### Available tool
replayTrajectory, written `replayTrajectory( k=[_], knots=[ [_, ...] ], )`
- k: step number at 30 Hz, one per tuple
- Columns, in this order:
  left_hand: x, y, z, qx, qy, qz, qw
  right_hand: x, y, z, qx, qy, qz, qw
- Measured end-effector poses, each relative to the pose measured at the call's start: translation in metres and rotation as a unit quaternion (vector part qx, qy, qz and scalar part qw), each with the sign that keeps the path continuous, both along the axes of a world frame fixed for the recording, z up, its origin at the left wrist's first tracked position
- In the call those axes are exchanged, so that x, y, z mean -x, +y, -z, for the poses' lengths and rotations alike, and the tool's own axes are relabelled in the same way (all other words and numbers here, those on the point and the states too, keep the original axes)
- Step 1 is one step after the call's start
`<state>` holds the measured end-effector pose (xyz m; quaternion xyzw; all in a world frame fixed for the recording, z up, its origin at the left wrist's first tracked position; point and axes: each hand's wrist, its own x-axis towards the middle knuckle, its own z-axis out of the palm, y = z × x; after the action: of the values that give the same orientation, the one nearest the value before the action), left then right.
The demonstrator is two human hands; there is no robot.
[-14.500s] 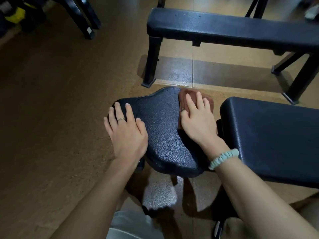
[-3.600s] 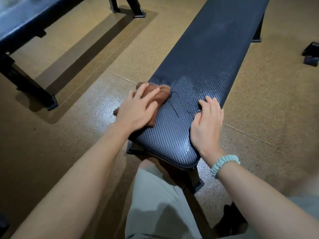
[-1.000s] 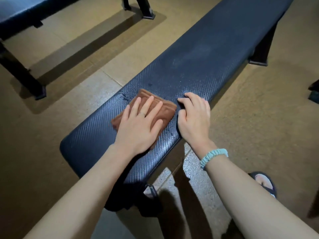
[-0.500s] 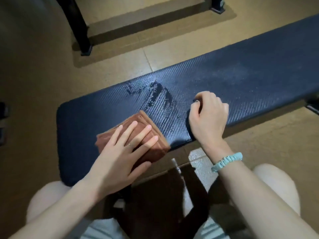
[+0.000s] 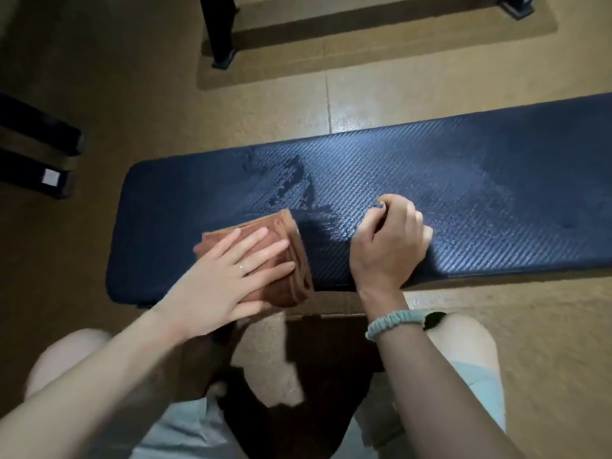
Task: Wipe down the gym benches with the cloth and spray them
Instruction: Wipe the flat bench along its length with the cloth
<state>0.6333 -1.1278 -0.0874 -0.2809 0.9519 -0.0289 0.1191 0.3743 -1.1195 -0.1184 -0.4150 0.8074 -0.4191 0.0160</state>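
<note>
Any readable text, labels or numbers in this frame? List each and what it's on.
None readable.
Pale sticker on the end of a black equipment foot at left: blank or too blurred to tell.
Bench pad, cloth, wrist scrunchie: no print visible.

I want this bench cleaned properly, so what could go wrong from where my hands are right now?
1. The cloth under your left hand sits at the near edge of the bench; it may slide off.
2. The wet streaks lie beyond the cloth, so that patch could be missed.
3. Your right hand rests curled on the pad; the spot beneath it may stay unwiped.
</note>
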Motion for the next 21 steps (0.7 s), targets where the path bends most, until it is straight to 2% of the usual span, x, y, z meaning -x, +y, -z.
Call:
replayTrajectory(
  k=[6, 9, 12, 16, 21],
  knots=[
    [0.004, -0.003, 0.003, -0.029, 0.018, -0.034, 0.999, -0.003, -0.002, 0.004, -0.01, 0.037, -0.002, 0.999],
    [0.009, 0.002, 0.004, -0.022, 0.059, -0.047, 0.997, -0.008, -0.004, 0.001, -0.04, 0.022, 0.006, 0.999],
    [0.028, 0.007, 0.006, 0.007, 0.062, -0.043, 0.997, -0.011, -0.005, 0.002, -0.041, 0.05, 0.015, 0.998],
    [0.047, 0.004, 0.007, 0.0, 0.082, -0.046, 0.996, -0.008, -0.008, 0.003, -0.024, 0.013, 0.029, 0.999],
    [0.044, -0.001, 0.012, -0.009, 0.103, -0.033, 0.994, -0.008, -0.007, 0.002, -0.02, 0.011, 0.029, 0.999]
  ],
)
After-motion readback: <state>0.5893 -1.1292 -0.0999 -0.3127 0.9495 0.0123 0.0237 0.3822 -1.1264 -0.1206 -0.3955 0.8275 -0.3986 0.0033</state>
